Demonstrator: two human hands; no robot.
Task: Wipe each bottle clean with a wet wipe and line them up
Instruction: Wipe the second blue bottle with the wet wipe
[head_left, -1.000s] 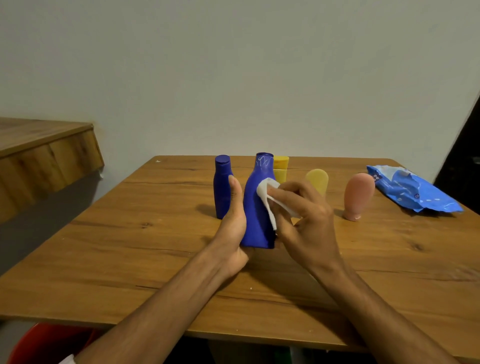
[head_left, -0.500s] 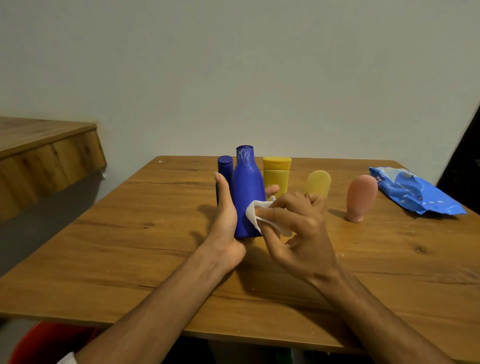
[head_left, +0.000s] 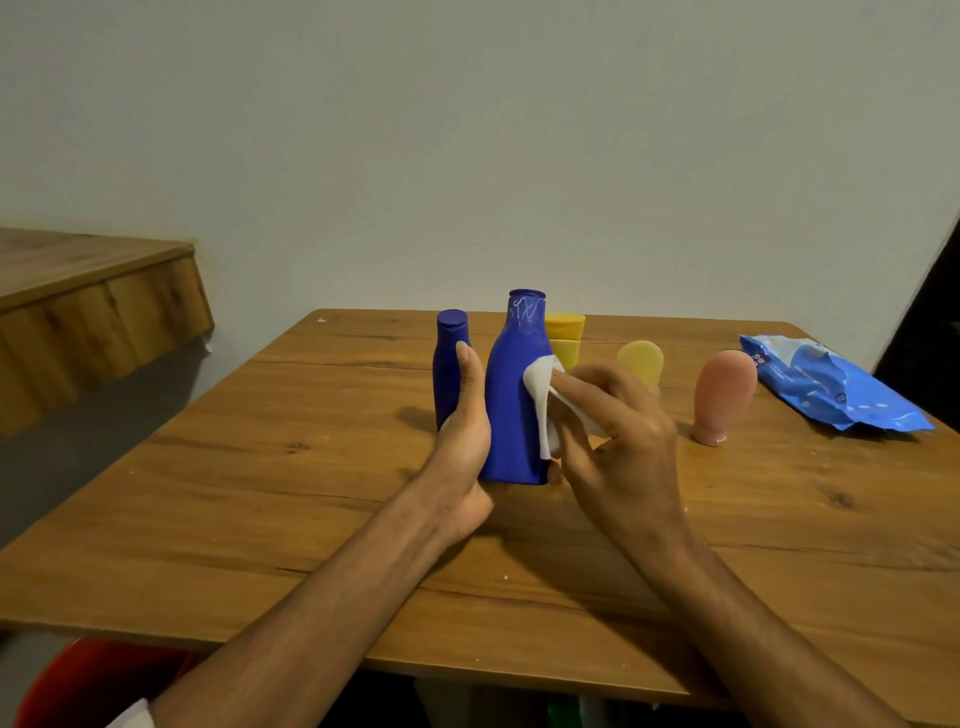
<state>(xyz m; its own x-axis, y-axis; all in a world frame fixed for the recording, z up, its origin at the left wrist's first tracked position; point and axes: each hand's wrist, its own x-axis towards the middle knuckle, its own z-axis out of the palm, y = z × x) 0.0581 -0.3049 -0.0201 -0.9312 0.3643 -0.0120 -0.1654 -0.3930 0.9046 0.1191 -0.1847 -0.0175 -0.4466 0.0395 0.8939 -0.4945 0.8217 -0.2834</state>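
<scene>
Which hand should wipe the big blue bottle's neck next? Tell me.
Right. The right hand already presses the wet wipe against the big blue bottle, just below the neck; the left hand steadies it.

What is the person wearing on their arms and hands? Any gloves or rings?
No gloves, rings, watch or bracelet can be seen. The left hand and the right hand are bare, and both forearms are uncovered from the wrist down to the bottom of the picture. The only clothing showing is a small white edge of sleeve in the bottom left corner, on the left arm.
</scene>
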